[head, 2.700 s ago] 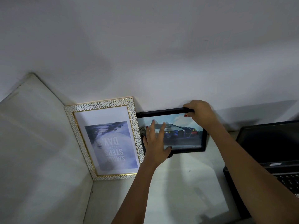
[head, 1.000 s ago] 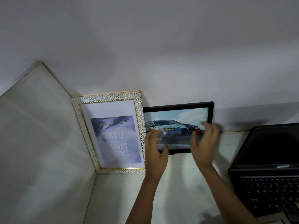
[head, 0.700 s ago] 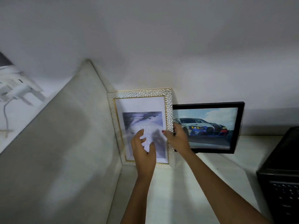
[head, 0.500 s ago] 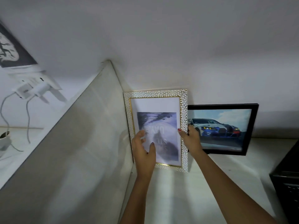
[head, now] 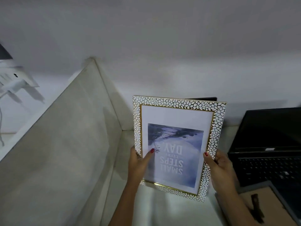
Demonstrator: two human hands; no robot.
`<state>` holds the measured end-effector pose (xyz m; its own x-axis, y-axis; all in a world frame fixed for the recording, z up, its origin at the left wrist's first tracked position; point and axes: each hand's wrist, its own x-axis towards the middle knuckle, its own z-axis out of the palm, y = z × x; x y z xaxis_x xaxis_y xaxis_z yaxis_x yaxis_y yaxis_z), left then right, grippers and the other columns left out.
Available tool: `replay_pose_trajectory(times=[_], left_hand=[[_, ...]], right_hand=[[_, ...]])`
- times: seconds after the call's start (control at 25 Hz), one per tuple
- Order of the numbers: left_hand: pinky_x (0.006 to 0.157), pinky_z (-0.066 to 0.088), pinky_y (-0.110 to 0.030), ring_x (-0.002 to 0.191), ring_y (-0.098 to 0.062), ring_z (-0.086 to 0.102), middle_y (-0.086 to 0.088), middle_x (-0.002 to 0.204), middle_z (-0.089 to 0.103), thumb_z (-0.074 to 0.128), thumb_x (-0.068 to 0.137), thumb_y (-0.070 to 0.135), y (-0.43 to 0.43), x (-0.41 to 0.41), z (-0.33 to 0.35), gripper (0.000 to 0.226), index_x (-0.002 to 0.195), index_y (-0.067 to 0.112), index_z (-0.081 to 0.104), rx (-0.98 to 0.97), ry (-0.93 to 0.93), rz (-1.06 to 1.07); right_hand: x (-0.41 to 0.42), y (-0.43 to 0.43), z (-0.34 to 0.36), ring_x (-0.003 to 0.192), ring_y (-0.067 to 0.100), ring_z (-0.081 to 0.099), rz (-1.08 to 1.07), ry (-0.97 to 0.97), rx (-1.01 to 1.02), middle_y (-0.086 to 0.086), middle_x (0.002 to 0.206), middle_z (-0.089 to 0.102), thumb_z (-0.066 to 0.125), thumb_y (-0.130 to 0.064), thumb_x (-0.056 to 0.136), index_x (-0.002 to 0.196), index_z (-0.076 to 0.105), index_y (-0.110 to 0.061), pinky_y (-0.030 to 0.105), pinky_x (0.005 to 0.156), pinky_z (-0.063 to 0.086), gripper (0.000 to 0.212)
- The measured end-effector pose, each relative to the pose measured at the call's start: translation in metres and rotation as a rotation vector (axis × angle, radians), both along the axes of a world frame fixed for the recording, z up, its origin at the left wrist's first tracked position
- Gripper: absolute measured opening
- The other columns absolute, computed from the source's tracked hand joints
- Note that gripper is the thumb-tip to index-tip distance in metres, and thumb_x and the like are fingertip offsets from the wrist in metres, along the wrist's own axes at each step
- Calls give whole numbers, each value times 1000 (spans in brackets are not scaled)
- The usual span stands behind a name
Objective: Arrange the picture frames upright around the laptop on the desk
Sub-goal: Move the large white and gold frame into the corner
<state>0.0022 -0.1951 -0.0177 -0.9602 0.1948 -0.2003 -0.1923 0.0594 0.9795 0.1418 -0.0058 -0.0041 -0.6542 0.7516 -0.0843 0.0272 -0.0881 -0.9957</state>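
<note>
White pebble-pattern frame (head: 178, 144) is standing w/ long axis roughly vertical, tilted a bit, glass facing the camera; its print is reading upside down. It's sitting in front of the black frame (head: 205, 99), hiding all but that one's top edge. Laptop (head: 267, 144) is lying just right, cut off by the pic edge. Can't tell if the white frame's bottom is touching the desk (head: 162, 209). Left hand (head: 138, 162) and right hand (head: 219, 167) are gripping the lower side edges, thumbs on front, other fingers hidden behind. Both forearms are reaching up from below.
</note>
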Motion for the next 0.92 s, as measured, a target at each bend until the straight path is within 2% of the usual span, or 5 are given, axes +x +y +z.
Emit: replay_pose_trajectory(times=[0.24, 0.44, 0.6, 0.76, 0.92], left_hand=[[62, 51, -14, 68, -7, 61, 11, 65, 72, 62, 81, -2, 34, 76, 32, 22, 79, 20, 64, 70, 92, -70], [55, 47, -3, 62, 6, 62, 8, 80, 64, 66, 78, 1, 102, 151, 92, 23, 83, 23, 61, 17, 314, -126], [66, 51, -22, 74, -4, 63, 14, 82, 63, 73, 74, 9, 162, 223, 120, 29, 78, 35, 60, -135, 456, -242], [76, 46, -33, 84, -19, 59, 7, 86, 63, 77, 71, 15, 231, 280, 142, 23, 92, 12, 69, -332, 750, -330], [81, 46, -36, 86, -22, 64, -2, 92, 72, 75, 72, 25, 314, 328, 174, 23, 91, 12, 70, -479, 1030, -491]], right_hand=[[95, 42, 25, 67, 4, 69, -1, 126, -77, -13, 71, 75, 57, -9, 83, 86, 64, -17, 17, 55, 54, 11], [186, 108, 40, 95, 20, 67, 103, 159, -1, -6, 92, 73, 66, -24, 75, 103, 62, -16, 30, 78, 56, 28], [273, 176, 39, 111, 23, 59, 27, 196, -82, 5, 118, 63, 66, -20, 79, 125, 48, -18, 32, 84, 55, 50], [353, 228, 52, 107, 25, 56, -159, 126, -165, 9, 120, 55, 65, -4, 78, 115, 46, -27, 30, 82, 50, 47], [406, 281, 61, 119, 19, 41, -418, -105, 142, 8, 138, 37, 67, -7, 78, 144, 2, -14, 31, 98, 36, 92]])
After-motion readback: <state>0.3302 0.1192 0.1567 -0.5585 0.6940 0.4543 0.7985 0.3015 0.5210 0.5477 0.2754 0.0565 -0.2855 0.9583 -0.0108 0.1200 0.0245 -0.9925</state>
